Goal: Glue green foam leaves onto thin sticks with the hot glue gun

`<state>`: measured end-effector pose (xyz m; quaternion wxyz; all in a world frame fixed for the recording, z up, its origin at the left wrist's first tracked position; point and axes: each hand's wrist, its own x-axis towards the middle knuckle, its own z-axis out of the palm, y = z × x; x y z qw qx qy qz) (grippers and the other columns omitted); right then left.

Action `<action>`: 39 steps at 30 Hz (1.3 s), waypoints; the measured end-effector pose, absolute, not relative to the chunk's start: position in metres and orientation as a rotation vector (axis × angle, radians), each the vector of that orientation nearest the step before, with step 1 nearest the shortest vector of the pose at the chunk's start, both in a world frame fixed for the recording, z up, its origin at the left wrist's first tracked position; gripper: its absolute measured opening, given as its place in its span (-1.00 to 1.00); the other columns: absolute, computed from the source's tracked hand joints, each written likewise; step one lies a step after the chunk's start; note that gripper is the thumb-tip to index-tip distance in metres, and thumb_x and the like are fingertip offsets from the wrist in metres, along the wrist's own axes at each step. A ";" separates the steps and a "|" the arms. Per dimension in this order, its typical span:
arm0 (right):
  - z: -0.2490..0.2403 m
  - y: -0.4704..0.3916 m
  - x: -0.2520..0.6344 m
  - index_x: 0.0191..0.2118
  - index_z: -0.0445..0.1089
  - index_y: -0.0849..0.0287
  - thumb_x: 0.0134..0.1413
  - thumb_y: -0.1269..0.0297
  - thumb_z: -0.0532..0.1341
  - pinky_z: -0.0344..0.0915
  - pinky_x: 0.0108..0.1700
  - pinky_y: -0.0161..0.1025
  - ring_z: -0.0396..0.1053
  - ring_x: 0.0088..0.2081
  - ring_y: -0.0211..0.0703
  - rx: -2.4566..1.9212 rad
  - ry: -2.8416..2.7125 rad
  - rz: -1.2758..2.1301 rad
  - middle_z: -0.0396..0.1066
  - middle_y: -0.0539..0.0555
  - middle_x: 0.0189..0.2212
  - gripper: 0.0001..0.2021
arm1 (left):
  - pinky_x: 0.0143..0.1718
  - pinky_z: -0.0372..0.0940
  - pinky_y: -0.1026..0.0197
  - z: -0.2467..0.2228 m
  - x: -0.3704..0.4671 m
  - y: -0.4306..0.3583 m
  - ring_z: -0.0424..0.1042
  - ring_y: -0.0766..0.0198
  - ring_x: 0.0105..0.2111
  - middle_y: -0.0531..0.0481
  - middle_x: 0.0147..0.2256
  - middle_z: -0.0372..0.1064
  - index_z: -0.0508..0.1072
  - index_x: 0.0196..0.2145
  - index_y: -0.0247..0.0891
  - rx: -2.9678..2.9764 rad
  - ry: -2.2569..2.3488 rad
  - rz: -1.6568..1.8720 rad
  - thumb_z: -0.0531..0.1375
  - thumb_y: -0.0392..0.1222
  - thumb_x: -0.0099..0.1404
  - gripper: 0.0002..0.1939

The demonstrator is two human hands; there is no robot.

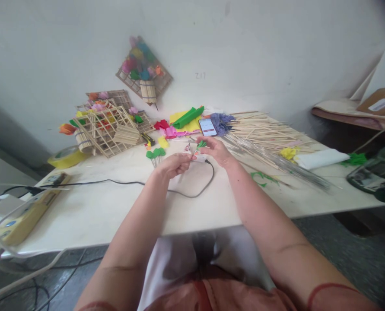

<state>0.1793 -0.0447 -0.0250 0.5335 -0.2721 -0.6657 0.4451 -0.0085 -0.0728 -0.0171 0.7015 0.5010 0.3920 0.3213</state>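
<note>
Between my two hands is a small green paper flower [202, 144] on a thin stem. My left hand [176, 165] is closed in a pinch on the stem, just below the green paper. The thumb and index finger of my right hand [217, 150] curve around the green paper at the top. Left of them, several finished green paper heads [155, 153] on thin wire stems lie on the table. A black cable [192, 197] with a white plug end runs beneath my hands.
Behind lie yellow and green crepe paper [189, 119], a phone [208, 127] and purple paper [223, 123]. Wooden sticks [263, 131] and metal wires [286, 168] spread right. Lattice frames with paper flowers [108, 125], yellow tape [65, 157] and a power strip [27, 211] stand left.
</note>
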 end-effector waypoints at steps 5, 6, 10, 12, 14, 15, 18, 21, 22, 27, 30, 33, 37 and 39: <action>-0.023 -0.046 0.176 -0.38 0.37 0.18 -0.26 0.19 0.32 0.27 -0.34 -0.29 0.28 -0.43 -0.30 -0.710 -1.581 1.005 0.38 0.00 -0.40 -0.74 | -0.70 -0.36 0.42 -0.015 -0.005 -0.077 -0.20 0.55 -0.73 0.23 -0.67 -0.19 0.36 -0.34 -0.34 1.118 0.889 0.676 0.20 -0.19 0.12 -0.82; -0.023 -0.045 0.176 -0.40 0.37 0.18 -0.26 0.18 0.31 0.27 -0.36 -0.30 0.28 -0.43 -0.29 -0.728 -1.586 0.978 0.37 0.00 -0.42 -0.75 | -0.70 -0.36 0.42 -0.015 -0.004 -0.077 -0.20 0.55 -0.73 0.23 -0.68 -0.18 0.36 -0.34 -0.34 1.136 0.900 0.687 0.20 -0.17 0.11 -0.81; -0.026 -0.041 0.177 -0.45 0.34 0.18 -0.26 0.14 0.30 0.25 -0.36 -0.31 0.29 -0.35 -0.25 -0.763 -1.602 0.838 0.37 0.03 -0.36 -0.75 | -0.69 -0.35 0.38 -0.015 0.000 -0.080 -0.20 0.54 -0.73 0.23 -0.68 -0.18 0.38 -0.36 -0.35 1.244 0.955 0.763 0.21 -0.14 0.12 -0.79; -0.027 -0.039 0.178 -0.46 0.34 0.18 -0.25 0.11 0.30 0.25 -0.36 -0.31 0.28 -0.36 -0.25 -0.774 -1.611 0.785 0.37 0.02 -0.38 -0.74 | -0.69 -0.34 0.37 -0.016 0.003 -0.080 -0.20 0.54 -0.73 0.23 -0.69 -0.18 0.39 -0.35 -0.36 1.300 0.969 0.801 0.19 -0.13 0.14 -0.79; -0.028 -0.037 0.179 -0.45 0.35 0.18 -0.22 0.09 0.29 0.23 -0.37 -0.32 0.26 -0.39 -0.26 -0.801 -1.619 0.754 0.35 -0.01 -0.44 -0.74 | -0.69 -0.32 0.37 -0.017 0.005 -0.081 -0.19 0.53 -0.73 0.23 -0.70 -0.17 0.39 -0.35 -0.36 1.345 0.972 0.828 0.17 -0.13 0.16 -0.80; -0.028 -0.037 0.179 -0.44 0.36 0.18 -0.21 0.09 0.29 0.23 -0.37 -0.32 0.26 -0.41 -0.26 -0.812 -1.620 0.741 0.34 -0.02 -0.46 -0.74 | -0.69 -0.31 0.37 -0.017 0.006 -0.081 -0.18 0.53 -0.73 0.22 -0.70 -0.15 0.39 -0.34 -0.35 1.363 0.979 0.838 0.15 -0.13 0.17 -0.80; -0.029 -0.037 0.179 -0.41 0.38 0.17 -0.21 0.11 0.29 0.22 -0.37 -0.32 0.25 -0.43 -0.28 -0.819 -1.603 0.720 0.34 -0.03 -0.47 -0.75 | -0.70 -0.29 0.37 -0.017 0.008 -0.082 -0.13 0.53 -0.74 0.18 -0.70 0.00 0.41 -0.33 -0.35 1.399 1.029 0.839 0.12 -0.13 0.19 -0.79; -0.028 -0.037 0.178 -0.46 0.38 0.18 -0.23 0.12 0.30 0.21 -0.38 -0.31 0.23 -0.48 -0.29 -0.831 -1.571 0.717 0.32 -0.04 -0.53 -0.76 | -0.70 -0.28 0.36 -0.017 0.010 -0.082 -0.10 0.54 -0.74 0.11 -0.65 0.16 0.42 -0.29 -0.36 1.409 1.075 0.819 0.12 -0.10 0.18 -0.75; -0.028 -0.037 0.178 -0.48 0.37 0.18 -0.23 0.11 0.30 0.21 -0.38 -0.31 0.22 -0.49 -0.29 -0.844 -1.560 0.712 0.31 -0.04 -0.55 -0.76 | -0.70 -0.28 0.36 -0.017 0.010 -0.082 -0.10 0.54 -0.73 0.10 -0.63 0.18 0.43 -0.28 -0.36 1.412 1.082 0.816 0.12 -0.09 0.18 -0.73; -0.029 -0.037 0.176 -0.54 0.33 0.18 -0.25 0.07 0.30 0.20 -0.42 -0.31 0.20 -0.53 -0.30 -0.915 -1.531 0.688 0.28 -0.06 -0.60 -0.73 | -0.68 -0.26 0.35 -0.022 0.011 -0.079 -0.10 0.53 -0.72 0.06 -0.63 0.23 0.43 -0.32 -0.39 1.509 1.076 0.875 0.13 -0.03 0.16 -0.68; -0.029 -0.036 0.176 -0.54 0.33 0.18 -0.26 0.06 0.30 0.20 -0.45 -0.32 0.20 -0.53 -0.30 -0.923 -1.503 0.708 0.28 -0.06 -0.61 -0.72 | -0.66 -0.20 0.36 -0.025 0.011 -0.077 -0.08 0.52 -0.71 0.07 -0.66 0.23 0.44 -0.34 -0.39 1.584 1.098 0.916 0.12 -0.02 0.15 -0.67; -0.030 -0.036 0.175 -0.57 0.32 0.19 -0.26 0.04 0.30 0.18 -0.48 -0.32 0.19 -0.54 -0.29 -0.955 -1.489 0.695 0.26 -0.05 -0.63 -0.70 | -0.63 -0.13 0.36 -0.025 0.012 -0.077 -0.05 0.50 -0.69 0.11 -0.68 0.19 0.46 -0.36 -0.39 1.666 1.130 0.957 0.12 -0.02 0.14 -0.67; -0.033 -0.034 0.173 -0.64 0.28 0.20 -0.24 0.01 0.28 0.14 -0.48 -0.32 0.16 -0.56 -0.30 -1.016 -1.492 0.586 0.22 -0.06 -0.67 -0.66 | -0.58 -0.02 0.35 -0.024 0.014 -0.075 0.04 0.46 -0.66 0.11 -0.71 0.16 0.45 -0.46 -0.38 1.759 1.206 0.984 0.12 -0.03 0.13 -0.68; -0.035 -0.033 0.172 -0.65 0.28 0.21 -0.24 0.02 0.28 0.14 -0.45 -0.31 0.16 -0.55 -0.30 -1.048 -1.487 0.516 0.22 -0.06 -0.68 -0.66 | -0.57 -0.01 0.34 -0.024 0.015 -0.075 0.05 0.46 -0.67 0.11 -0.71 0.15 0.45 -0.48 -0.38 1.765 1.230 0.987 0.12 -0.02 0.12 -0.68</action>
